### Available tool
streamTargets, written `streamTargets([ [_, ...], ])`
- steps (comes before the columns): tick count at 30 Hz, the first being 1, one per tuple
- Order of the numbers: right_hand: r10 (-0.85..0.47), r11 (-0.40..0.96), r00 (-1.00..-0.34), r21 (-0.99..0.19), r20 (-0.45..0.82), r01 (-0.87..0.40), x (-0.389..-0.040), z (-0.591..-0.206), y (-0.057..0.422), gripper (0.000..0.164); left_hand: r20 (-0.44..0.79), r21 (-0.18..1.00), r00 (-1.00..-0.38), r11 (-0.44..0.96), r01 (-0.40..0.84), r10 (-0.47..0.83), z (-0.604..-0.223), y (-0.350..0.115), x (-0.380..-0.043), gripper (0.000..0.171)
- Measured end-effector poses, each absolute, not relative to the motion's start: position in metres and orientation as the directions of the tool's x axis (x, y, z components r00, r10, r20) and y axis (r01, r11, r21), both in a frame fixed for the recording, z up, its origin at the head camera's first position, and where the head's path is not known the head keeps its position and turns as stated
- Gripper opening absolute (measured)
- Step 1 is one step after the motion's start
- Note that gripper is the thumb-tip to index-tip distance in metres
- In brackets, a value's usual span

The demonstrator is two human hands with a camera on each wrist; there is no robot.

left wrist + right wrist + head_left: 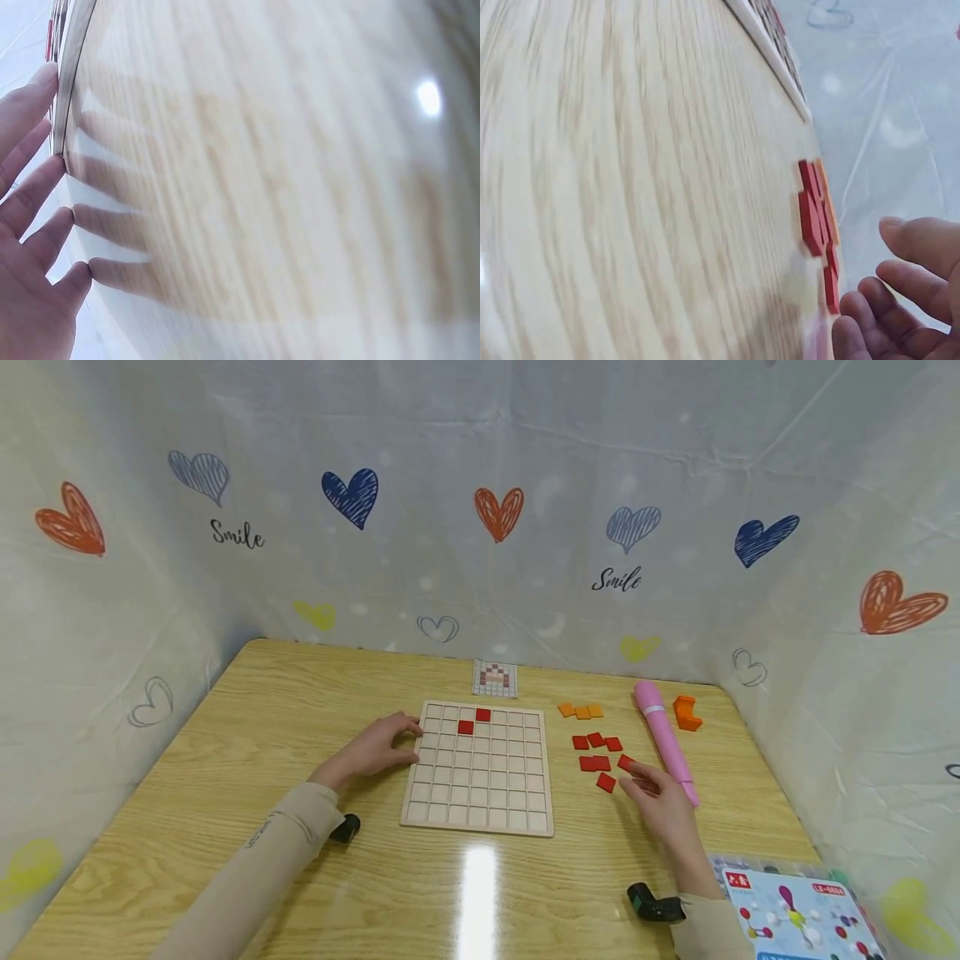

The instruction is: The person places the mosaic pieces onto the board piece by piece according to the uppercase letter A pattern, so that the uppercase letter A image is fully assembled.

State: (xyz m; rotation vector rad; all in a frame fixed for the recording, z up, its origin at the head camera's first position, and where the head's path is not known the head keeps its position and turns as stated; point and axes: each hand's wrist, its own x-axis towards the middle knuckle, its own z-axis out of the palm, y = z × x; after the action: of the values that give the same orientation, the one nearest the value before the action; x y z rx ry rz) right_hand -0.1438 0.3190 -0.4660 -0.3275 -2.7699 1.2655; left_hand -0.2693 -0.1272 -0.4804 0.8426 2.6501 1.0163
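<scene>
A pale wooden grid board [480, 828] lies flat on the table, with two red square tiles [466, 727] set in its upper cells. Against the board's left edge rests my left hand [378, 745], its fingers and thumb spread along the rim; the left wrist view shows the same fingertips [46, 176] at the board's side. To the right, my right hand [660, 802] reaches over a loose red tile [625, 763], fingertips at or very near it. In the right wrist view the thumb and fingers [904, 296] stand apart, with nothing visible between them.
Several more red tiles [595, 763] and three orange tiles [582, 712] lie right of the board. Beyond them are a pink wand-like object [663, 735] and an orange bracket-shaped piece [686, 713]. A small pattern card [495, 678] sits behind the board; a box [802, 914] is front right.
</scene>
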Motion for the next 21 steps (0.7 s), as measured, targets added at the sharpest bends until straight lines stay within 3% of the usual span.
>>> streamTargets([
  [8,0.137,0.710,-0.989,-0.691,-0.053,0.135,-0.145,-0.469,0.323,0.047,0.035,0.657,-0.819,0.604,0.452,0.573,-0.481,-0.128,-0.270,0.038],
  [21,0.127,0.743,-0.992,-0.659,-0.025,0.112,-0.156,-0.477,0.313,0.042,0.029,0.647,-0.818,0.613,0.454,0.575,-0.480,-0.127,-0.270,0.037],
])
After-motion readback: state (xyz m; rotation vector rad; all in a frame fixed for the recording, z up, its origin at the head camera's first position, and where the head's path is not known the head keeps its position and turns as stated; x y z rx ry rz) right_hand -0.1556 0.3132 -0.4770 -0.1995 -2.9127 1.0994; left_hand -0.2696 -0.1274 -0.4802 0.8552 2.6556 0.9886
